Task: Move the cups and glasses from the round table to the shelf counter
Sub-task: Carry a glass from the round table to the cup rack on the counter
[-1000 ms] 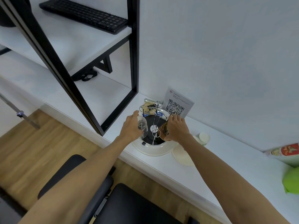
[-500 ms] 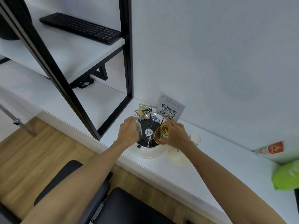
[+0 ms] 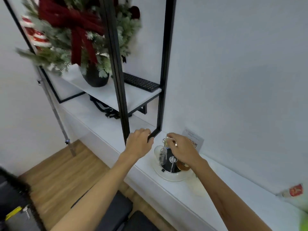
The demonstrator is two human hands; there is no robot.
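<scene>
Left hand [image 3: 139,144]: fingers loosely curled, holding nothing, hovering by the black shelf frame [image 3: 159,104].
Right hand [image 3: 182,151]: over the rack, fingertips pinching something small at its top; what, cannot tell.
Clear glass [image 3: 160,155]: hangs on the wire rack [image 3: 171,161], left side.
Amber glass [image 3: 182,165]: right side of rack, partly under the right wrist.
Rack: stands in a round white tray [image 3: 168,176] on the desk [image 3: 191,202], near the wall.
QR card [image 3: 193,139]: behind rack, against wall.

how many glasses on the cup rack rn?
2 visible. A clear glass hangs on the rack's left side; an amber glass sits at the rack's right, below the right hand. That hand may hide more at the rack's top.
</scene>
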